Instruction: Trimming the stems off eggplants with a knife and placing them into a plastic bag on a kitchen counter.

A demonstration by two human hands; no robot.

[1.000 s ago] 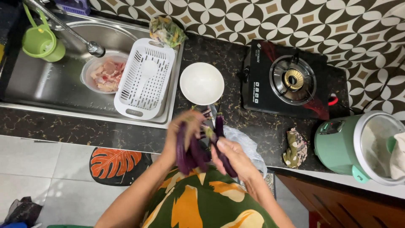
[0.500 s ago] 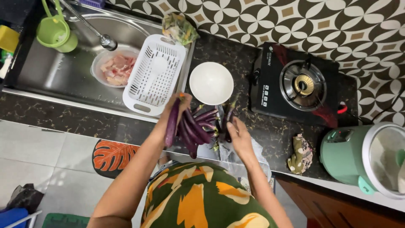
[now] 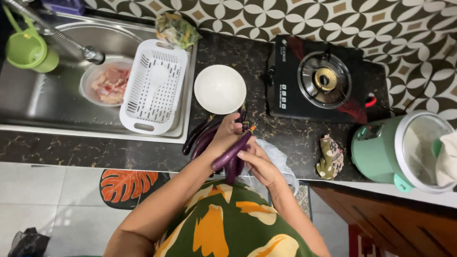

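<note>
Both hands work over the dark stone counter (image 3: 143, 154). My left hand (image 3: 224, 138) is closed around a bunch of long purple eggplants (image 3: 197, 135) that stick out to the left over the counter. My right hand (image 3: 259, 164) grips one long purple eggplant (image 3: 232, 151) and rests on a thin clear plastic bag (image 3: 281, 159). More eggplants hang dark below the hands. An empty white bowl (image 3: 220, 89) stands just behind the hands.
A white slotted basket (image 3: 153, 86) straddles the steel sink (image 3: 43, 102), beside a bowl of raw meat (image 3: 105, 84) under the tap (image 3: 93, 54). A green jug (image 3: 28, 50) hangs left. A gas stove (image 3: 323, 78), cloth (image 3: 330, 154) and green rice cooker (image 3: 402, 150) stand right.
The eggplant bunch has come down lower and lies out flatter toward the left. My right hand has taken hold of a single eggplant. The view has shifted slightly.
</note>
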